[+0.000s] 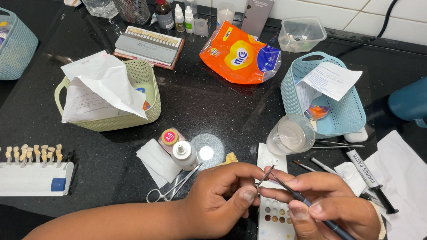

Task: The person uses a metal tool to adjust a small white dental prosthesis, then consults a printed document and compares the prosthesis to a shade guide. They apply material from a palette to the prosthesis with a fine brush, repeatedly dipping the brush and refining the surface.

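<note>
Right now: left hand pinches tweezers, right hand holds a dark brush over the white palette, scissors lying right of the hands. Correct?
Not quite. The head view shows the scissors lying left of the hands, by the white bottle. The rest holds: left hand pinches tweezers, right hand holds the dark brush over the white palette.
</note>
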